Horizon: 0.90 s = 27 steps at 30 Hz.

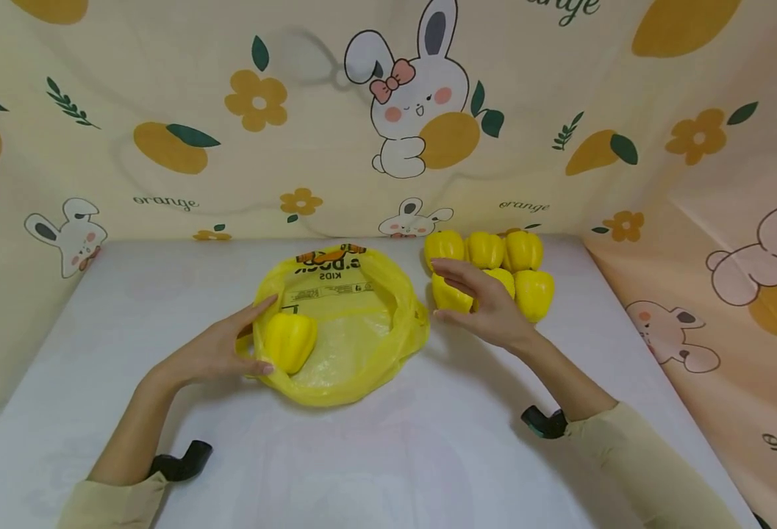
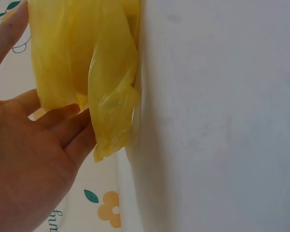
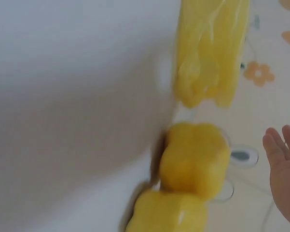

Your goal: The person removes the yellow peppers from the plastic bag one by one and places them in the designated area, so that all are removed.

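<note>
A yellow plastic bag [image 1: 388,367] stands with its mouth spread wide, and a yellow bell pepper [image 1: 290,342] lies inside on its left. My left hand [image 1: 219,342] is at the bag's left side, thumb and fingers spread apart and touching the rim. In the left wrist view, some fingertips of the left hand [image 2: 29,150] go out of sight behind the bag [image 2: 77,53]. My right hand [image 1: 487,301] hovers with extended fingers, holding nothing, in front of several yellow bell peppers [image 1: 535,294]. It partly hides the front row.
The peppers stand in two rows on the white table [image 1: 395,463], right of the bag. A patterned cloth [image 1: 527,95] with rabbits and oranges rises behind the table and along its sides. Black curved pieces [image 1: 183,461] sit at both wrists.
</note>
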### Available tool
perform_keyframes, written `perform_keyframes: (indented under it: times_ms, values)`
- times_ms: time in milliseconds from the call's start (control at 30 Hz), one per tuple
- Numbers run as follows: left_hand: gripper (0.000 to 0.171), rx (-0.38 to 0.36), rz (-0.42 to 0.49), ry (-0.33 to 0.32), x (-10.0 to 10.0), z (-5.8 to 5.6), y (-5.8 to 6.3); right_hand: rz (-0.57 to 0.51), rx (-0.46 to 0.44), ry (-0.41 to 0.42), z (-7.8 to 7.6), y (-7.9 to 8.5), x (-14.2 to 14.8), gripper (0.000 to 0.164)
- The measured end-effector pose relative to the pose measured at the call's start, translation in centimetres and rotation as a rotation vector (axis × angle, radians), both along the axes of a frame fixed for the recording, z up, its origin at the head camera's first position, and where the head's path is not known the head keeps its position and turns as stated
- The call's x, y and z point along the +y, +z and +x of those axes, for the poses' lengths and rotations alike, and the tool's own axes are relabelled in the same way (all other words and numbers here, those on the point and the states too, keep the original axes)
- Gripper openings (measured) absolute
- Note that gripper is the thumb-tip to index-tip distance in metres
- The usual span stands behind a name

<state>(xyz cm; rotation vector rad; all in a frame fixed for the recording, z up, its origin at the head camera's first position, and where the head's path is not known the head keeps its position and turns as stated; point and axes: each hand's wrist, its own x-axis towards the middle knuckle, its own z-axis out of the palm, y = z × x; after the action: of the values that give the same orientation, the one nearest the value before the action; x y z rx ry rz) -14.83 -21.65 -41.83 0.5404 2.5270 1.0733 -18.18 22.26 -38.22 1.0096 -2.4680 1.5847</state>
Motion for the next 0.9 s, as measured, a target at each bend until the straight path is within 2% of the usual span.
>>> perform_keyframes:
  times_ms: [200,433,667,900]
  values:
    - [0.109,0.011,-0.008,-0.008,0.1,0.1,0.3,0.011,-0.007,0.047,-0.1,0.0,-2.1,0.068]
    - [0.111,0.002,0.007,-0.014,0.1,0.0,0.2,0.027,-0.068,0.12,1.0,0.9,-4.8,0.064]
    - [0.111,0.015,0.023,-0.027,0.2,0.0,0.2,0.044,-0.081,0.152,0.2,-1.6,-6.9,0.067]
    - [0.112,0.022,0.03,-0.035,0.2,0.1,0.0,0.058,-0.107,0.18,0.1,-2.5,-9.3,0.067]
